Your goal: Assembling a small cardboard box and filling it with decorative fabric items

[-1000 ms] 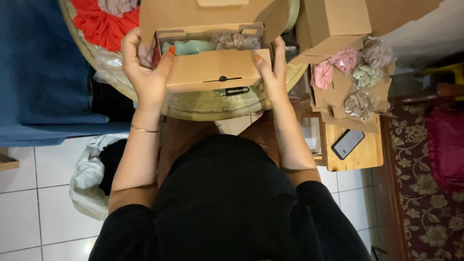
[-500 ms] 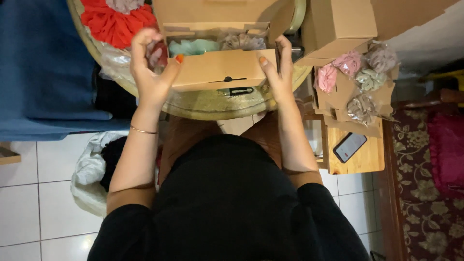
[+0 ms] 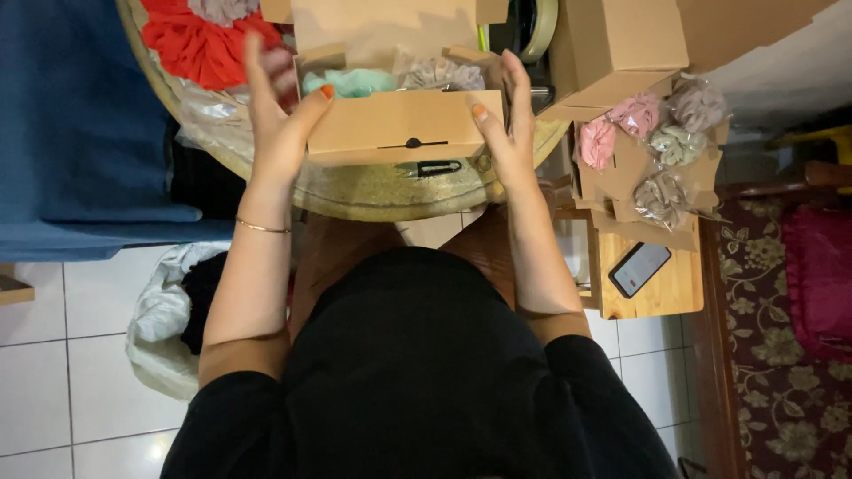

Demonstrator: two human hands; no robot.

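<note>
An open brown cardboard box (image 3: 395, 124) sits on a round table in front of me, its lid raised behind. Inside lie a mint green scrunchie (image 3: 351, 82) and a grey one (image 3: 439, 73). My left hand (image 3: 280, 115) grips the box's left side, thumb on the front wall, fingers up along the side flap. My right hand (image 3: 508, 115) presses the right side, thumb on the front wall, fingers along the right flap.
Red fabric (image 3: 200, 40) lies at the table's far left. Flat cardboard with several bagged scrunchies (image 3: 657, 142) lies to the right, above a wooden stool holding a phone (image 3: 639, 269). Another cardboard box (image 3: 621, 44) and a tape roll (image 3: 537, 27) stand behind. A blue cloth (image 3: 71, 124) hangs at left.
My left hand's fingers have opened and lifted along the box's left flap. The view has shifted slightly; the box stays in place on the table.
</note>
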